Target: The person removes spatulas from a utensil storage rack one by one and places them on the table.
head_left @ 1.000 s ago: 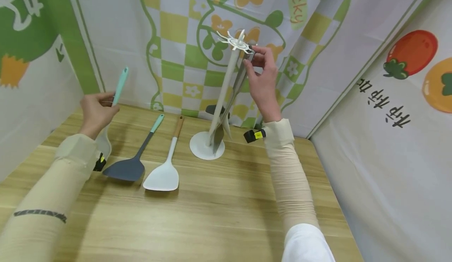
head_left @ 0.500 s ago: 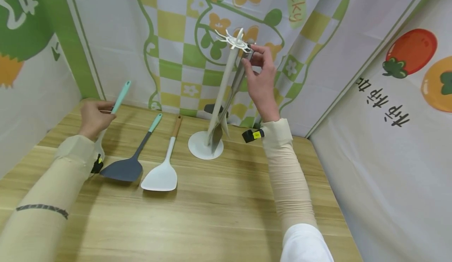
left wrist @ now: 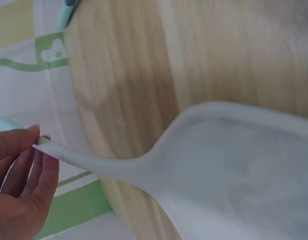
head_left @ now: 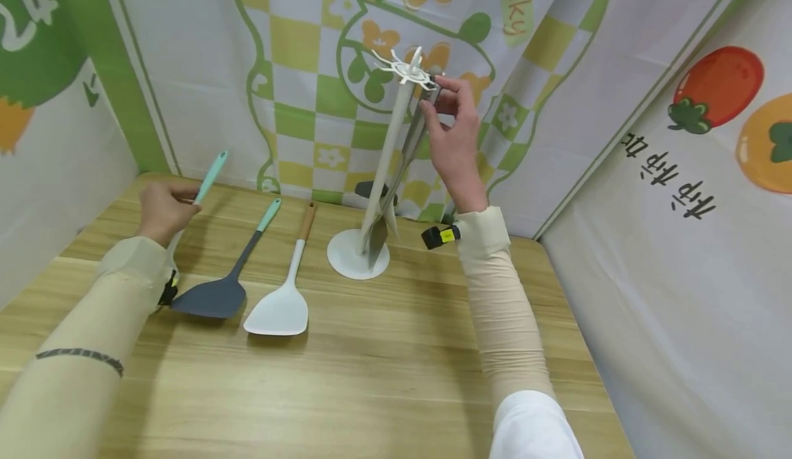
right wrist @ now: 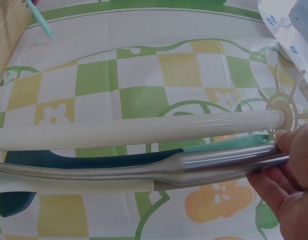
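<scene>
Between thumb and fingertips my left hand [head_left: 162,210] pinches a light grey spatula with a mint handle [head_left: 213,174], on the left of the table. Its broad blade [left wrist: 239,170] fills much of the left wrist view; the sleeve mostly hides it from the head. My right hand [head_left: 456,139] pinches the top of a steel spatula [right wrist: 209,166] beside the hook ring [head_left: 405,71] of a white utensil stand [head_left: 388,150]. Whether its end is on a hook is hidden by the fingers. A dark utensil with a mint handle [right wrist: 219,144] hangs close behind it.
A dark grey spatula [head_left: 213,297] and a white spatula with a wooden handle [head_left: 281,310] lie on the wooden table [head_left: 396,383]. The stand's round base [head_left: 344,261] is right of them. Patterned cloth [head_left: 300,74] hangs behind, with printed cloth on both sides.
My left hand has lowered the light grey spatula, whose handle tip has dropped. The right hand keeps its grip beside the hook ring. The head view has shifted slightly.
</scene>
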Demonstrator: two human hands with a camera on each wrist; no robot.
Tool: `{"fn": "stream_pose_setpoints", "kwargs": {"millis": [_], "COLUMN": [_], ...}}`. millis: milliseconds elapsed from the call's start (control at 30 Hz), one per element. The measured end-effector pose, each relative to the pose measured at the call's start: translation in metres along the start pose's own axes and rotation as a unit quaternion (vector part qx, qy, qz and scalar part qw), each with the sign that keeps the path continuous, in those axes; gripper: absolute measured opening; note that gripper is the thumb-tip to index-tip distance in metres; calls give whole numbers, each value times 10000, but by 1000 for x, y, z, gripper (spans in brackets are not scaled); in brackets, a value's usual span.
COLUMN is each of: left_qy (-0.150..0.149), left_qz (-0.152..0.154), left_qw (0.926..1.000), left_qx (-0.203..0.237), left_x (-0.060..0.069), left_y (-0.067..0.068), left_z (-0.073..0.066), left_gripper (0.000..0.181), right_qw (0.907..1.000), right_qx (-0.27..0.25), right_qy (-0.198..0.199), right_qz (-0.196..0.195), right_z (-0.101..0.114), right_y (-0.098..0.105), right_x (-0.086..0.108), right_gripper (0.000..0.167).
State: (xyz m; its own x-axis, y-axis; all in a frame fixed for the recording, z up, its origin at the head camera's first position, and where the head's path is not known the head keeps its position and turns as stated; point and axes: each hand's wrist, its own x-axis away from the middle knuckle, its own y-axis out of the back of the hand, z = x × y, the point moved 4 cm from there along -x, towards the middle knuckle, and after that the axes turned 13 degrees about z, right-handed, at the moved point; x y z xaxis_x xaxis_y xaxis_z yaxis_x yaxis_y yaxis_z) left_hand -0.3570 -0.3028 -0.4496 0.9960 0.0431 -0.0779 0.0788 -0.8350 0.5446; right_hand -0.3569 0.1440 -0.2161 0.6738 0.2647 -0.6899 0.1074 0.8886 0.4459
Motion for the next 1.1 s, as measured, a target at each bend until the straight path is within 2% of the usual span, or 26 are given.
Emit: {"fn": "stream_pose_setpoints", "kwargs": {"millis": [133,300,567,933,1100], "left_qy": [67,117,362,402,419], "left_qz": [119,129,174,196,241], "left_qw": [9997,9991,9982,9974,9972], "left_qx": [-179,-387,-450,-559,-563], "left_x": [-4,-7,-12,-17,-18], "left_y": [-1,-2,-6,-8,-8], "left_z": [4,8,13,22,23], "left_gripper": [39,36,38,35,37], "right_qw": [10000,10000,10000,9999,10000], "right_qx": [4,9,26,58,75], "right_qy": [5,-43,-36,100,25], "right_qz": [-4,10,-5,-2,41], "right_z": [1,0,0,3,0], "right_y": [0,0,0,0,0], "right_x": [-1,-2,0,1,0], "right_gripper": [30,30,30,34,32]}}
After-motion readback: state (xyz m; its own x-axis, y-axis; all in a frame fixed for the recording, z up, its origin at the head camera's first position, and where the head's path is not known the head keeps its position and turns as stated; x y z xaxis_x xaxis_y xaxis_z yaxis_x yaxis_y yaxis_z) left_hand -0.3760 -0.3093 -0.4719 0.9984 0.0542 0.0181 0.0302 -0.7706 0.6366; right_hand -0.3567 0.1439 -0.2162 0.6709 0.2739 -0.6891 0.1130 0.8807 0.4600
